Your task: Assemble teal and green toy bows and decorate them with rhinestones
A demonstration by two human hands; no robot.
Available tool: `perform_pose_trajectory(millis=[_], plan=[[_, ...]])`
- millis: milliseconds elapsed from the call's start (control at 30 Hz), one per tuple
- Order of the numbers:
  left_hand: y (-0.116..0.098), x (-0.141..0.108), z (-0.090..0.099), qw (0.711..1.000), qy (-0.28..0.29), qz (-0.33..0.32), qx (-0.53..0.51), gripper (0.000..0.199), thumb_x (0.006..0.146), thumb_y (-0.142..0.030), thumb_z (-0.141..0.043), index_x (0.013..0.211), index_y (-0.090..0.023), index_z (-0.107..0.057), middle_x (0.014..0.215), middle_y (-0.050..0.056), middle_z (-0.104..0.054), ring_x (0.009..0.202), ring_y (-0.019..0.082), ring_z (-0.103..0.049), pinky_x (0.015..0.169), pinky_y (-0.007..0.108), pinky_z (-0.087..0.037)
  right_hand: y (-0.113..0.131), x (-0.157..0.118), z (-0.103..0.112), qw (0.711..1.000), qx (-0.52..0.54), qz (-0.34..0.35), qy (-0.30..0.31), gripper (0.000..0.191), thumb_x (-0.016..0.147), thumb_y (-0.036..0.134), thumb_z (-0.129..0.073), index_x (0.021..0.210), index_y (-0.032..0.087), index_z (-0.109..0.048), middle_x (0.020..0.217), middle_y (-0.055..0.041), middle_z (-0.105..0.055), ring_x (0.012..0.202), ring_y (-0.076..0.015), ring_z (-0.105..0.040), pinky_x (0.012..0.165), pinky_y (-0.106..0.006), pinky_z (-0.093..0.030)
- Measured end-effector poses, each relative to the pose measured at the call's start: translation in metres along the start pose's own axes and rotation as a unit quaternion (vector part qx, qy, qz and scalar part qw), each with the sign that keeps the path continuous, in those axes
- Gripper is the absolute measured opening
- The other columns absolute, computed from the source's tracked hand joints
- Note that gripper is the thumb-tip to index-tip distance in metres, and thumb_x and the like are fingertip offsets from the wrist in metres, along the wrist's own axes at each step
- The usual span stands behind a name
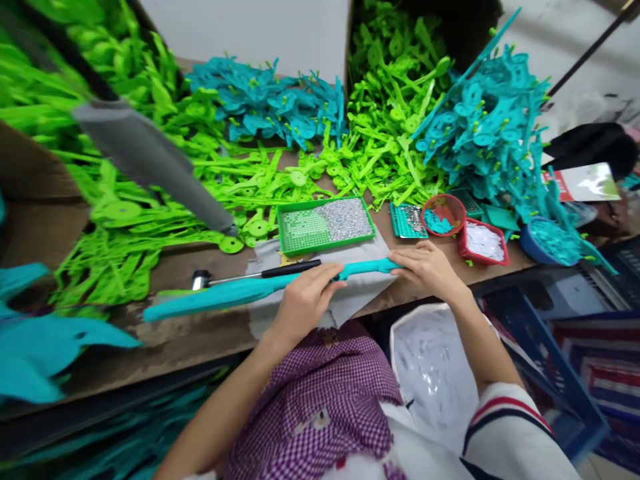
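A long blue plastic part (250,288) lies slanted across the front of the bench. My left hand (307,293) has its fingers closed over the middle of this part. At its right end, my right hand (423,267) grips it with fingers pressed together. Just behind the part lies a hammer (290,269) with a black handle, its metal head toward the left. A grey cloth (345,300) is spread beneath. Beyond it sits a green tray (327,225) holding many small metal pieces.
Piles of green parts (280,180) and blue parts (490,127) cover the back. Small containers, including a red basket (483,242) and blue bowl (550,241), stand right. A grey tool (150,160) hangs over the left. More blue pieces (55,353) lie front left.
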State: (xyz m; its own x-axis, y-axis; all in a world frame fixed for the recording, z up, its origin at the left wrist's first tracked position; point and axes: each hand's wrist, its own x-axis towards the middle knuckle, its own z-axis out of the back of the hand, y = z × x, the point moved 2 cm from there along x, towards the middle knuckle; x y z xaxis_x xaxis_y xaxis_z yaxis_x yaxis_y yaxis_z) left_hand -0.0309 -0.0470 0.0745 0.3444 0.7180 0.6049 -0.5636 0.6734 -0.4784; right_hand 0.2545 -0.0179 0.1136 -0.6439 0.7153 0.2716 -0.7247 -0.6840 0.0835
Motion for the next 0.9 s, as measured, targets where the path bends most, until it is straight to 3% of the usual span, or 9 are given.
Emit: perform_pose_trajectory(millis=[100, 167, 233, 367, 467, 667, 767, 900], plan=[[0.013, 0.005, -0.011, 1.000, 0.000, -0.003, -0.014, 0.030, 0.094, -0.023, -0.064, 0.124, -0.023, -0.066, 0.118, 0.006, -0.073, 0.109, 0.023, -0.069, 0.099, 0.040, -0.056, -0.014, -0.022, 0.019, 0.992, 0.058, -0.082, -0.078, 0.039, 0.096, 0.042, -0.059, 0.132, 0.027, -0.061, 0.127, -0.0057, -0.072, 0.114, -0.0218, -0.068, 0.102, -0.042, -0.044], [0.016, 0.005, -0.008, 1.000, 0.002, -0.007, -0.013, 0.031, 0.093, -0.023, -0.065, 0.125, -0.024, -0.067, 0.119, 0.006, -0.073, 0.109, 0.023, -0.069, 0.100, 0.040, -0.056, -0.025, -0.043, 0.032, 0.963, 0.108, -0.171, -0.176, 0.036, 0.096, 0.040, -0.059, 0.131, 0.029, -0.062, 0.125, -0.0059, -0.072, 0.116, -0.0223, -0.066, 0.103, -0.042, -0.046], [0.017, 0.005, -0.004, 1.000, 0.004, -0.011, -0.011, 0.032, 0.093, -0.022, -0.065, 0.125, -0.025, -0.067, 0.118, 0.005, -0.073, 0.109, 0.023, -0.070, 0.100, 0.039, -0.055, -0.034, -0.060, 0.034, 0.936, 0.165, -0.220, -0.222, 0.034, 0.096, 0.040, -0.059, 0.128, 0.030, -0.064, 0.125, -0.0061, -0.071, 0.118, -0.0230, -0.064, 0.103, -0.042, -0.049], [0.017, 0.005, -0.002, 1.000, 0.018, -0.008, -0.009, 0.034, 0.092, -0.021, -0.066, 0.125, -0.027, -0.067, 0.117, 0.003, -0.074, 0.108, 0.022, -0.070, 0.101, 0.039, -0.055, -0.042, -0.068, 0.006, 0.924, 0.269, -0.217, -0.165, 0.040, 0.093, 0.041, -0.063, 0.132, 0.029, -0.062, 0.131, -0.0071, -0.067, 0.125, -0.0230, -0.061, 0.108, -0.041, -0.047], [0.018, 0.004, -0.003, 1.000, 0.023, 0.004, -0.017, 0.034, 0.092, -0.022, -0.066, 0.125, -0.029, -0.067, 0.117, 0.002, -0.074, 0.108, 0.023, -0.070, 0.101, 0.040, -0.054, -0.051, -0.069, -0.017, 0.883, 0.356, -0.250, -0.177, 0.048, 0.090, 0.043, -0.067, 0.134, 0.026, -0.060, 0.128, -0.0081, -0.069, 0.118, -0.0227, -0.065, 0.103, -0.040, -0.051], [0.018, 0.004, -0.002, 0.999, 0.032, 0.015, -0.031, 0.035, 0.091, -0.022, -0.067, 0.124, -0.030, -0.068, 0.119, 0.001, -0.073, 0.109, 0.024, -0.069, 0.101, 0.041, -0.054, -0.075, -0.074, -0.051, 0.810, 0.460, -0.289, -0.221, 0.041, 0.076, 0.053, -0.076, 0.102, 0.021, -0.076, 0.101, -0.0070, -0.077, 0.092, -0.0227, -0.072, 0.082, -0.036, -0.059], [0.020, 0.005, -0.002, 0.999, 0.028, 0.019, -0.032, 0.035, 0.090, -0.021, -0.068, 0.124, -0.030, -0.068, 0.118, 0.001, -0.074, 0.108, 0.024, -0.070, 0.101, 0.042, -0.054, -0.075, -0.070, -0.061, 0.786, 0.481, -0.302, -0.245, 0.041, 0.076, 0.054, -0.075, 0.099, 0.021, -0.075, 0.097, -0.0063, -0.077, 0.085, -0.0211, -0.072, 0.077, -0.035, -0.060], [0.014, 0.005, 0.000, 0.999, 0.015, 0.006, -0.028, 0.036, 0.090, -0.019, -0.069, 0.125, -0.028, -0.068, 0.118, 0.002, -0.074, 0.109, 0.024, -0.070, 0.101, 0.040, -0.055, -0.056, -0.076, -0.057, 0.782, 0.461, -0.324, -0.264, 0.035, 0.083, 0.050, -0.070, 0.103, 0.022, -0.072, 0.096, -0.0044, -0.076, 0.075, -0.0171, -0.071, 0.071, -0.032, -0.060]])
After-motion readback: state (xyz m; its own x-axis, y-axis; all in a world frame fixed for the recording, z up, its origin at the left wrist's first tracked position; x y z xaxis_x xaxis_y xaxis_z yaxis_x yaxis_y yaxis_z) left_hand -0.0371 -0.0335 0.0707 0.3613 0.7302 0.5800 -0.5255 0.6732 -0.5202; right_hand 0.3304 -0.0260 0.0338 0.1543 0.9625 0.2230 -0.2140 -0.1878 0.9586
